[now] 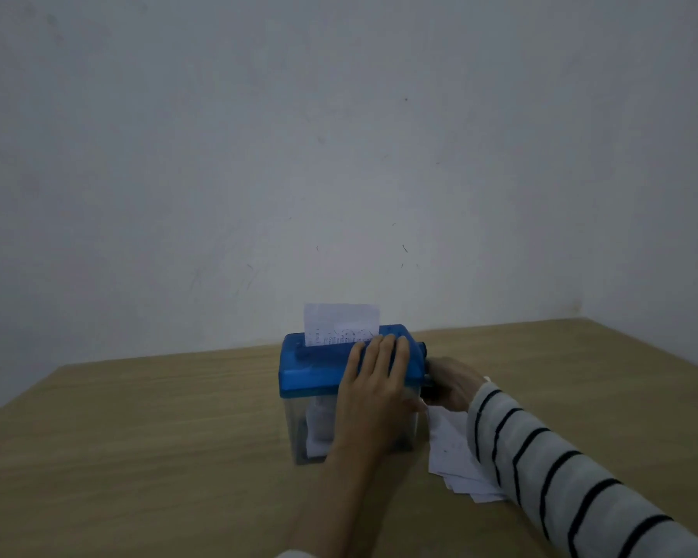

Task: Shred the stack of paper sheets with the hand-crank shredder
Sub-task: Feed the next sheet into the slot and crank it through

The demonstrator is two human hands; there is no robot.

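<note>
With your left hand [375,368] pressing flat on the light blue plastic-topped hand-crank shredder [319,368], your right hand [452,382] grips its side crank; feed the thin, floppy white paper sheet [339,322] by its edges.

My view, head camera: two arms of person in frame. Right arm wears long sleeve [573,473], light grey knit, thin dark horizontal stripes, evenly spaced; cuff reaches wrist. Left forearm bare, with pale edge of sleeve [295,554] showing only at bottom of frame. Left hand [375,380] and right hand [454,386] ungloved; I see no rings.
</note>
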